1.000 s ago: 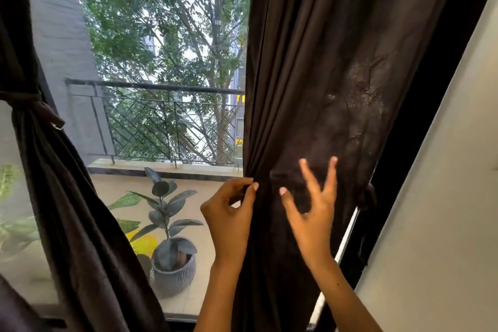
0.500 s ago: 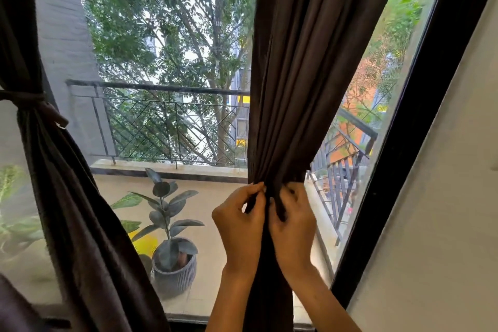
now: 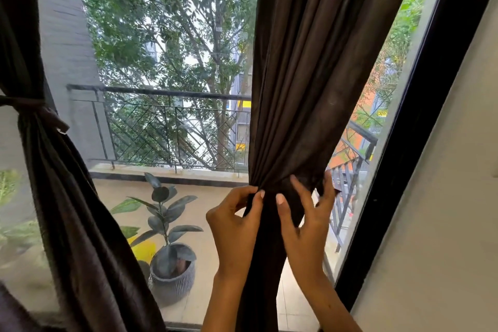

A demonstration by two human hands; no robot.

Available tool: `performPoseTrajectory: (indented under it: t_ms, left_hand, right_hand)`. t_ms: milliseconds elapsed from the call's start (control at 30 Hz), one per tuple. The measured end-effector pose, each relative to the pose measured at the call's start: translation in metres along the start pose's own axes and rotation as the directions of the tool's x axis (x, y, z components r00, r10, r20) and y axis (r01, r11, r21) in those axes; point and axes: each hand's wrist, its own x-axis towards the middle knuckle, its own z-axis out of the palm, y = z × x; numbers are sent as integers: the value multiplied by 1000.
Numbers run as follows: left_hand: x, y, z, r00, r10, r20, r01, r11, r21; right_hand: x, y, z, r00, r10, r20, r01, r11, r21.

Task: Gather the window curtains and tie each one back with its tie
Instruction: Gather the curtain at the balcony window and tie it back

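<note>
The dark brown right curtain hangs at the middle of the window, bunched into a narrow neck at waist height. My left hand pinches the gathered folds at the curtain's left edge between thumb and fingertips. Just to its right, my right hand lies against the fabric with its fingers spread and fairly straight, the outer ones reaching past the curtain's right edge. No tie shows on this curtain. The left curtain is drawn to the left side and bound by its dark tie.
A black window frame and a pale wall stand close on the right. Behind the glass are a balcony railing, trees and a potted plant in a grey ribbed pot.
The right curtain went from spread wide to bunched, baring the glass on its right. My right hand, which was gripping the folds beside the left, has now spread its fingers.
</note>
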Motion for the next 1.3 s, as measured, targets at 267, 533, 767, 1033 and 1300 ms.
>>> performPoseTrajectory:
  t_ms: [267, 533, 767, 1033, 1300]
  left_hand:
    - [1, -1, -1, 998, -38, -45, 37, 999, -9]
    - [-16, 9, 14, 996, 87, 10, -87, 995, 49]
    - [-12, 7, 8, 1000, 19, -3, -19, 1000, -8]
    - [-10, 5, 8, 1000, 8, -21, -8, 1000, -1]
    - [-12, 7, 14, 1000, 24, 18, -25, 999, 39]
  right_hand:
    - [25, 9, -6, 995, 21, -94, -30, 995, -97]
    - [-10, -15, 11, 996, 38, 82, -24, 985, -173]
    - [-2, -19, -7, 978, 147, 147, -178, 957, 228]
    - [21, -16, -15, 961, 278, 0, -277, 957, 90]
    - [31, -22, -18, 968, 244, 64, -245, 970, -5]
